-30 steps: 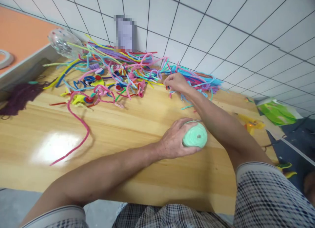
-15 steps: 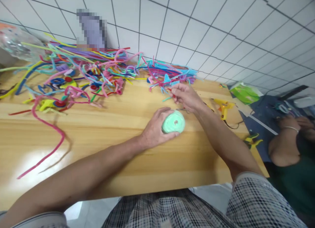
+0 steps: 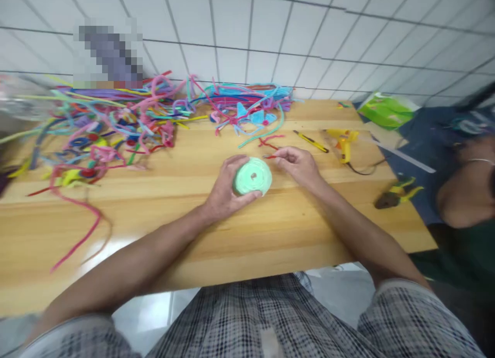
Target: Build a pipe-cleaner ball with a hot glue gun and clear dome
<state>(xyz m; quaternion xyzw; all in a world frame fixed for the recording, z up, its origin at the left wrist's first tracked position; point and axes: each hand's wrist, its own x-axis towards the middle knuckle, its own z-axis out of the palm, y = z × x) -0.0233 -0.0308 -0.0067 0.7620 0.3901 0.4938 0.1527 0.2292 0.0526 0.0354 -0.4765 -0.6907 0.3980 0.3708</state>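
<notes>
My left hand [image 3: 224, 193] is curved around a mint-green round coil [image 3: 247, 185] that looks like wound fuzzy stem, with a small hole in its middle. Thumb and fingers grip its left side. To the right of the coil, my right hand [image 3: 299, 167] is pinched on a short, thin red piece [image 3: 271, 157] with a darker tip pointing at the coil. The piece is too small and blurred to name surely. Just beyond it, red pipe cleaner bits [image 3: 270, 141] lie on the wooden table [image 3: 216, 249], beside a curved teal pipe cleaner [image 3: 259, 136].
Tangled pipe cleaners [image 3: 104, 123] cover the back left, and a bundle [image 3: 251, 95] lies along the wall. At right are a yellow utility knife [image 3: 311, 140], a yellow glue gun [image 3: 344, 144], pliers [image 3: 394, 195] and a green packet [image 3: 389, 112]. A person's arm [image 3: 464, 188] shows at far right.
My right hand has come back from the far pipe cleaners toward the coil, with the red piece in its fingers. My left hand still holds the coil. The view has turned right.
</notes>
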